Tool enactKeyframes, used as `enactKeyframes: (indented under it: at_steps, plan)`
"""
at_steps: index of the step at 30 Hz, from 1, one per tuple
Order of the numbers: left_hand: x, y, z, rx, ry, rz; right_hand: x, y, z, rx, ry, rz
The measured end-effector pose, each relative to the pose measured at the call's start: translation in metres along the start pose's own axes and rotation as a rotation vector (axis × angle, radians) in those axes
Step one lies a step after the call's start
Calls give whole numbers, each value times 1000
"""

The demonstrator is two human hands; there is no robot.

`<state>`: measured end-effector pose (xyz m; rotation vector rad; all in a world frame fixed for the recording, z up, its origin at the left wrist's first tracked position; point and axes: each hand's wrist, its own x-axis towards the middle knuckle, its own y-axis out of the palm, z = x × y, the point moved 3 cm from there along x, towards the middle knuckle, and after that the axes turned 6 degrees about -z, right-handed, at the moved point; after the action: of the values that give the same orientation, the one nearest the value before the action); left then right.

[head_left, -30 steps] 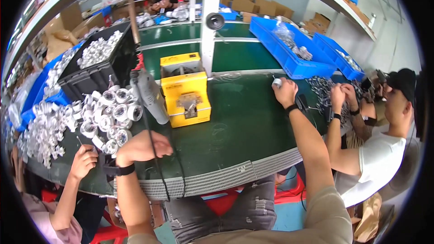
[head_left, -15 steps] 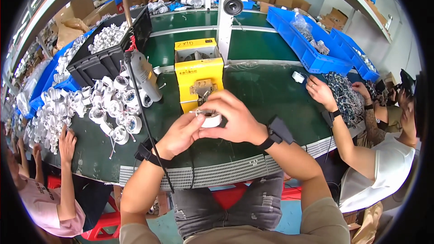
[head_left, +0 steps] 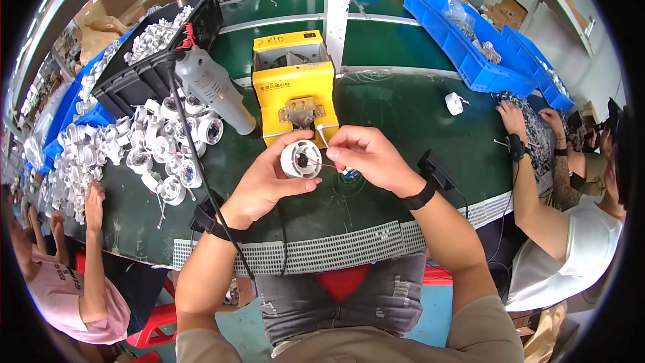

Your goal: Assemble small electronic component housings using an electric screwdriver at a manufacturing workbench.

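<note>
Between the thumb and fingers of my left hand [head_left: 265, 181] is a white round housing [head_left: 300, 159], its open side and dark inside turned toward me. My right hand [head_left: 368, 159], just right of it, pinches a thin red wire [head_left: 327, 165] that runs out of the housing. A white stick-like piece [head_left: 322, 136] stands up by its fingertips. Below those fingers shows a small blue round piece [head_left: 351, 174]; whether it hangs or lies on the bench I cannot tell. Just beyond my hands stands a yellow machine [head_left: 293, 94] with a metal fixture on its front.
Many white housings [head_left: 171, 148] lie heaped at left, beside a grey cylindrical hanging tool [head_left: 213, 87] and a black crate [head_left: 158, 60]. One white part [head_left: 455, 103] lies on the green bench [head_left: 396, 107] at right. Blue bins [head_left: 463, 47] stand behind it. Co-workers sit on both sides.
My hands have drawn apart; the housing has turned its open side toward me, with red wire stretched to my right hand. The right co-worker's hand has moved from the white part to the wire pile.
</note>
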<state>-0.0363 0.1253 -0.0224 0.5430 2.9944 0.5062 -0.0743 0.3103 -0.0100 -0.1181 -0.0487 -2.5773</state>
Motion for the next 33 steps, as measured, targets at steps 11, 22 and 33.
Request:
enactKeyframes:
  at_steps: [11,22,33]
  plan:
    - [2,-2,6,-193,-77,-95,-6,11,-1,-451,-356,-133]
    - [4,3,15,-102,-163,-32,-13,20,1,-691,-401,-186]
    - [6,-2,11,-361,-154,-150,-16,13,22,-716,-577,-305]
